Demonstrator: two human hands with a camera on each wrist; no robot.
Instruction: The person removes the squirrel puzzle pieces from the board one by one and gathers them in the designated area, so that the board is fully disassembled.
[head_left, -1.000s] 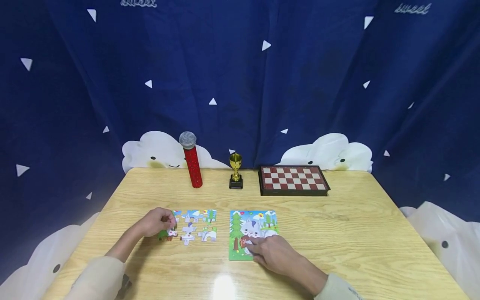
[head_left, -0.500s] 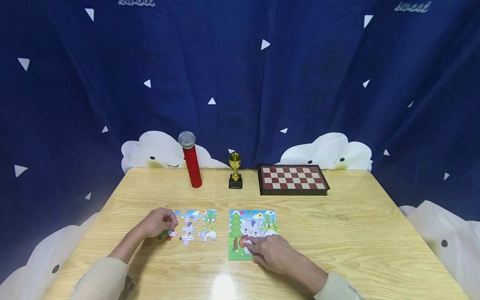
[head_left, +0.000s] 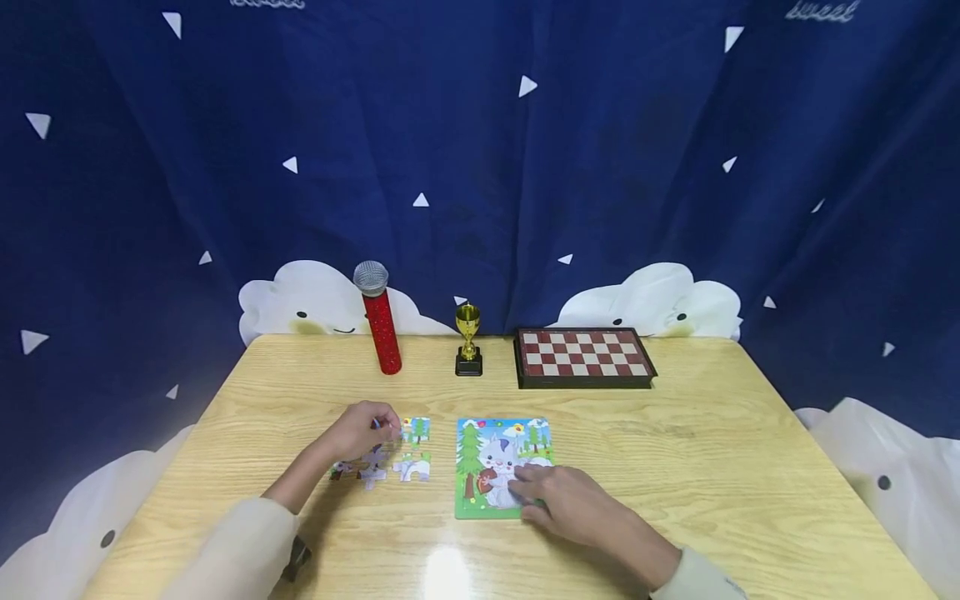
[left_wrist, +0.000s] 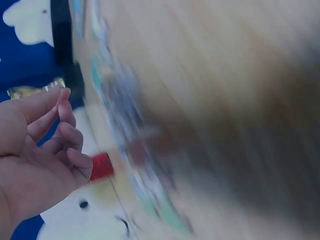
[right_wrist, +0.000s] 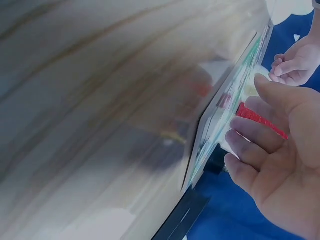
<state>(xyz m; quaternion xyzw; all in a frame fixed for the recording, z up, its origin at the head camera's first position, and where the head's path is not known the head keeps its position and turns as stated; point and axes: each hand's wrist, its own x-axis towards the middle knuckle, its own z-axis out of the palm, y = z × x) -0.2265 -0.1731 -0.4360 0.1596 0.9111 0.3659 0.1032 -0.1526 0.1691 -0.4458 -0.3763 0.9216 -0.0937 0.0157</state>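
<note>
In the head view my left hand [head_left: 366,432] hovers over loose jigsaw pieces [head_left: 411,468] at the left. The left wrist view shows the hand's [left_wrist: 42,150] thumb and fingertips close together, fingers loosely bent, and no piece visible between them. It hides some of the upper pieces. My right hand [head_left: 566,504] lies at the lower right of a square puzzle board [head_left: 472,462] with a picture of a grey animal and a tree. Its fingers [right_wrist: 250,145] are relaxed and hold nothing in the right wrist view; they cover part of the picture.
Along the table's back stand a red microphone [head_left: 383,329], a small gold trophy cup [head_left: 468,337] and a black-framed checkered board [head_left: 585,357]. A dark blue curtain [head_left: 480,150] hangs behind the wooden table [head_left: 712,467].
My left hand has moved right, from the leftmost pieces to near the upper right one. My right hand has slid slightly right on the puzzle board, uncovering more of the animal.
</note>
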